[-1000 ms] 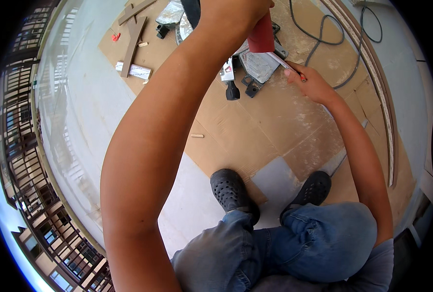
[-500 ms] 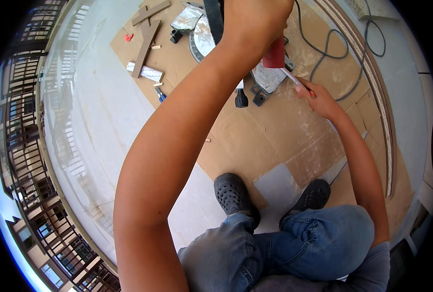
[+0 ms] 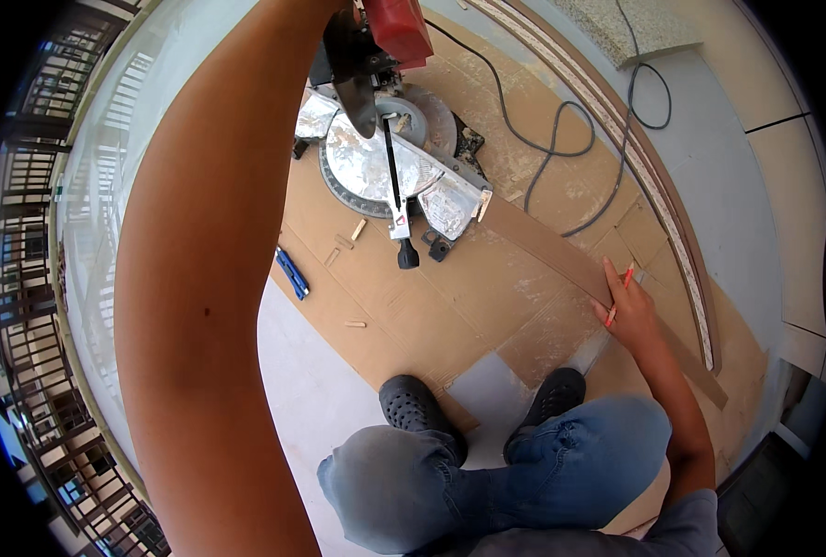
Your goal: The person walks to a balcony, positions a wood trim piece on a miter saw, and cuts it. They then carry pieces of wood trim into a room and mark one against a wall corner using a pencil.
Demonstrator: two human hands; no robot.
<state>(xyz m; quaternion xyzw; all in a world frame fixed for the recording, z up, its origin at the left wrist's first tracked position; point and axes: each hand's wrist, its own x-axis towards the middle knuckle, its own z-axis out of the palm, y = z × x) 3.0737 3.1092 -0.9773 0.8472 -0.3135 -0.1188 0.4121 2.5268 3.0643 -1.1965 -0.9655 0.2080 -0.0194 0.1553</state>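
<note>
My left forearm (image 3: 213, 232) crosses the view up to the miter saw's raised head, a red housing (image 3: 399, 32) with a dark blade guard (image 3: 350, 79); the left hand lies beyond the top edge. Beneath the head is the saw's dusty silver table (image 3: 362, 167) with a dark slot, a black knob (image 3: 408, 254) at its front. A long brown board (image 3: 547, 243) lies slanted from the saw's right side toward the lower right. My right hand (image 3: 628, 311) is on this board, fingers partly curled over it, with a red pencil (image 3: 622, 290) held among them.
Cardboard (image 3: 459, 306) covers the ground. Small wood offcuts (image 3: 359, 229) and a blue utility knife (image 3: 292, 273) lie left of the saw. A dark cable (image 3: 524, 144) loops at the right, beside long curved brown strips (image 3: 659, 176). My shoes (image 3: 419, 413) stand close by.
The saw's head and my left hand have gone up, uncovering the saw table. The board's broad face now shows, and my right hand is farther from the saw. The view has shifted.
</note>
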